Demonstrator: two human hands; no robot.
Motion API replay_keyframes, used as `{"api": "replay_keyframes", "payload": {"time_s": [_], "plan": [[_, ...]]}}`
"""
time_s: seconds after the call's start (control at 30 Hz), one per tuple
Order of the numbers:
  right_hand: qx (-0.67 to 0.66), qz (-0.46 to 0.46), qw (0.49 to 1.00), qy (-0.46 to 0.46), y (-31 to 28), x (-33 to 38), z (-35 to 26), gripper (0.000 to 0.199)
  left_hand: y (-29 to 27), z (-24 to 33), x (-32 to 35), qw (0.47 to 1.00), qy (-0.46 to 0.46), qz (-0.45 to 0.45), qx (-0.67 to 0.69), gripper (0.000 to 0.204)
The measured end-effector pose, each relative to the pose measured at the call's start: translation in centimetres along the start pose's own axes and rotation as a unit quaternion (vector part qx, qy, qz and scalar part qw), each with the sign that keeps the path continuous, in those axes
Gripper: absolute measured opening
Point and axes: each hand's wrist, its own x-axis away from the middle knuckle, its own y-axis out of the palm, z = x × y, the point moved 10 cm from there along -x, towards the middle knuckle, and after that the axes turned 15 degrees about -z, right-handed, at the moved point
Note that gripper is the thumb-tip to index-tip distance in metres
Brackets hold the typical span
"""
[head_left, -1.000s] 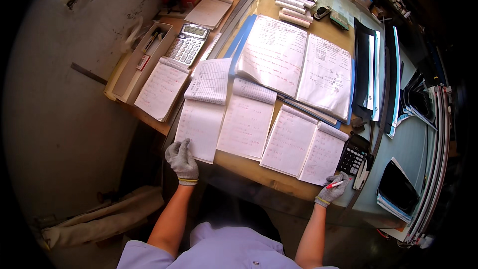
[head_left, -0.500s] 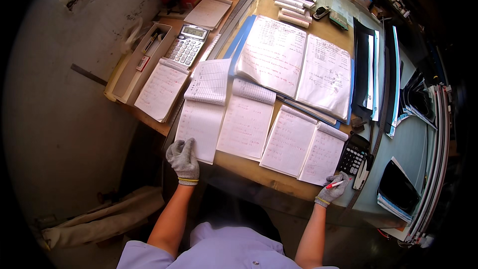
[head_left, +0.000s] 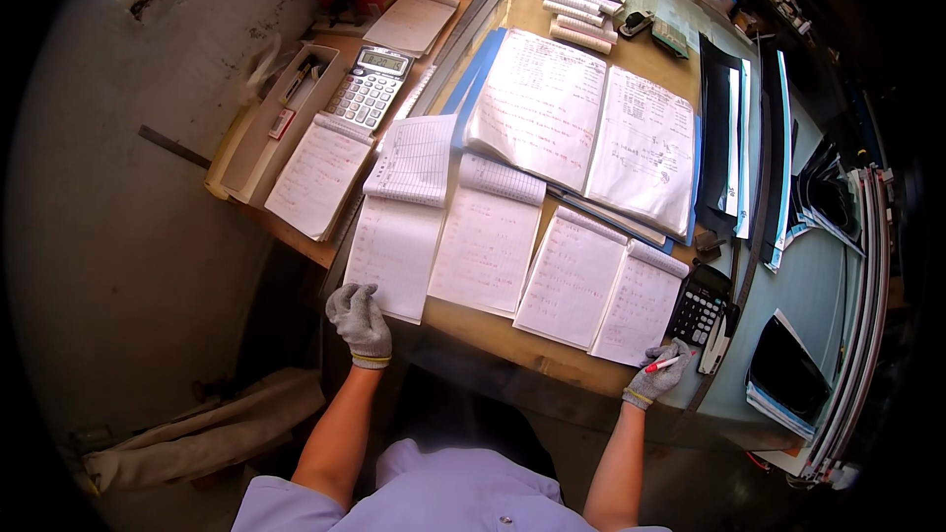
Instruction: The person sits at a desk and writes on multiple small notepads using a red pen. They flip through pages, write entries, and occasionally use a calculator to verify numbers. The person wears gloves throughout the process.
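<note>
My left hand (head_left: 361, 323), in a grey knit glove, is at the lower left corner of the leftmost notepad (head_left: 392, 251). Its bent fingers close over that corner; the fingertips' exact grip on the paper is partly hidden. My right hand (head_left: 662, 374), gloved alike, grips a red and white pen (head_left: 663, 365) by the bottom corner of the rightmost notepad (head_left: 636, 310). Between them lie two more handwritten notepads, a wide one (head_left: 486, 251) and a narrower one (head_left: 570, 281). A black calculator (head_left: 702, 307) is just beyond my right hand.
Past the notepads, an open ledger (head_left: 540, 103) rests on blue folders. To the left are a silver calculator (head_left: 371, 89), another notepad (head_left: 317, 177) and a long box of pens (head_left: 258, 153). Black and blue sheets (head_left: 788, 374) lie on the glass tabletop at right.
My left hand has shifted slightly down and left at the notepad's corner. My right hand stays in place with the pen.
</note>
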Motion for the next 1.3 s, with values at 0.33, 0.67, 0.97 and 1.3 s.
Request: {"api": "replay_keyframes", "payload": {"time_s": [0.33, 0.67, 0.97, 1.3], "plan": [[0.021, -0.010, 1.000, 0.007, 0.7, 0.1, -0.9, 0.015, -0.1, 0.8, 0.0, 0.999, 0.026, -0.007, -0.019, 0.021], [-0.102, -0.035, 0.994, 0.016, -0.6, -0.1, 2.3, 0.017, 0.2, 1.9, -1.1, 0.997, 0.038, -0.049, -0.039, 0.017], [0.065, -0.006, 0.998, 0.020, -0.1, 1.7, -4.4, 0.037, 1.2, 2.2, 0.5, 0.997, 0.033, -0.053, -0.043, 0.028], [0.017, -0.027, 0.998, 0.056, -1.2, 1.7, -2.6, 0.013, 11.5, 30.4, 10.8, 0.813, 0.428, -0.376, 0.119, 0.063]]}}
